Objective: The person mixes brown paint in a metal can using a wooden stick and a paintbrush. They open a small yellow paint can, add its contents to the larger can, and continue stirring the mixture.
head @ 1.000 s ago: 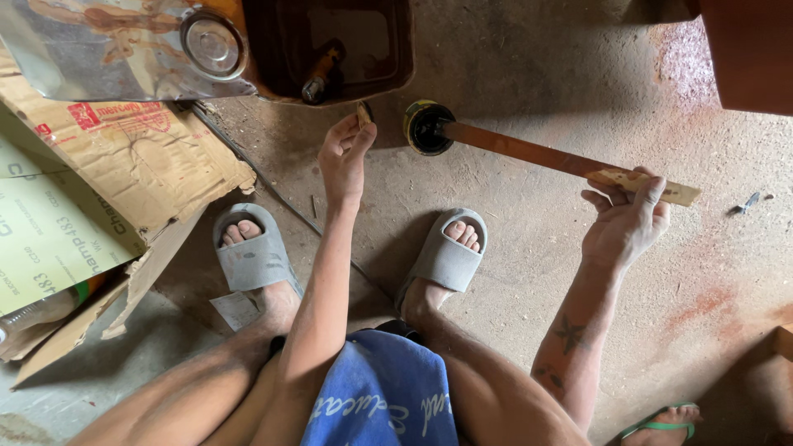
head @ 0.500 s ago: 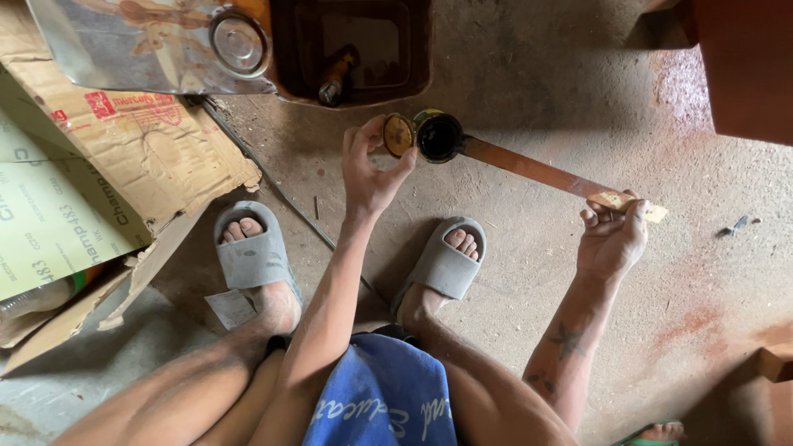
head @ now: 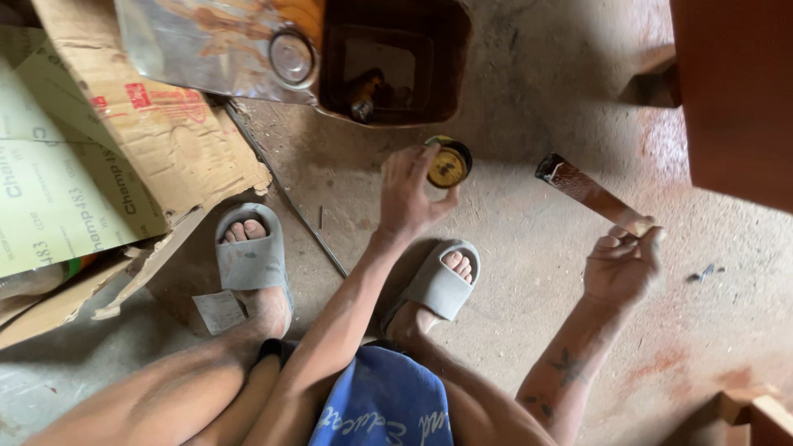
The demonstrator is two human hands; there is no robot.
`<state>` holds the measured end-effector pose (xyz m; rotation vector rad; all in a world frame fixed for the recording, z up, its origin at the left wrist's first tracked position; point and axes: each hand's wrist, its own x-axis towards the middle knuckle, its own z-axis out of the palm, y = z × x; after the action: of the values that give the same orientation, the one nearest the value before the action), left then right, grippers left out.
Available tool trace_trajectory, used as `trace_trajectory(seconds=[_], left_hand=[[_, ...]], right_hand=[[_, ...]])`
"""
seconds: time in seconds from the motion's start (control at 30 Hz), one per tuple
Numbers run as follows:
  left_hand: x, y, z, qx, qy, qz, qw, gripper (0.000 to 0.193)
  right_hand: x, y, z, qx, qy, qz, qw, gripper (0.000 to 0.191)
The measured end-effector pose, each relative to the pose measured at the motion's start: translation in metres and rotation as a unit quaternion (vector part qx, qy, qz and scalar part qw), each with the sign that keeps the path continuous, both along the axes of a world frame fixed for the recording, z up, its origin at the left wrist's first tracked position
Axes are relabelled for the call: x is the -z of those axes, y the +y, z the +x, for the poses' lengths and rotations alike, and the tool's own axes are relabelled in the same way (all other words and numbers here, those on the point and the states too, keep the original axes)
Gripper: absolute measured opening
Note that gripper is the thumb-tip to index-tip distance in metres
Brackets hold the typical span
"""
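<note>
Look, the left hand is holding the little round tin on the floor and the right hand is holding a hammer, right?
Not a hammer. In the head view the right hand holds a flat brush with a dark tip. The left hand does hold the little round tin.

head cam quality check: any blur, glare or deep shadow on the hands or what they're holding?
Head view: soft daylight, no glare on the left hand or small round tin. Right hand and flat wooden stick read sharp, the stick's dark tip slightly soft. The brown bin interior is in deep shadow. Mild wide-angle stretch at the edges.
</note>
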<state>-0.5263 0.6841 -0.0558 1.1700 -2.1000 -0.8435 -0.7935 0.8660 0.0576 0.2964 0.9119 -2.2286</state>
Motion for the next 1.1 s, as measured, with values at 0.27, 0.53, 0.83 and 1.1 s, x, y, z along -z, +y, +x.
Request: trace_trajectory(seconds=[0.27,0.53,0.83,1.1], left_hand=[[-0.002,0.003,-0.011,-0.017,-0.054,-0.02,0.998,0.08],[-0.011,-0.004,-0.007,-0.015,-0.066,0.007,0.998,0.08],[-0.014,-0.009,-0.003,-0.005,-0.059,0.041,0.997,0.079],[-0.016,-0.008,-0.005,-0.02,-0.06,0.035,0.997,0.079]], right_hand=[[-0.079,-0.117,0.001,-0.115,0.308,0.064,0.942,0.033],[-0.084,-0.262,0.096,-0.245,0.748,0.133,0.602,0.029],[-0.084,-0.296,0.128,-0.328,0.795,0.219,0.462,0.018],[-0.083,-0.295,0.129,-0.384,0.745,0.353,0.415,0.023]])
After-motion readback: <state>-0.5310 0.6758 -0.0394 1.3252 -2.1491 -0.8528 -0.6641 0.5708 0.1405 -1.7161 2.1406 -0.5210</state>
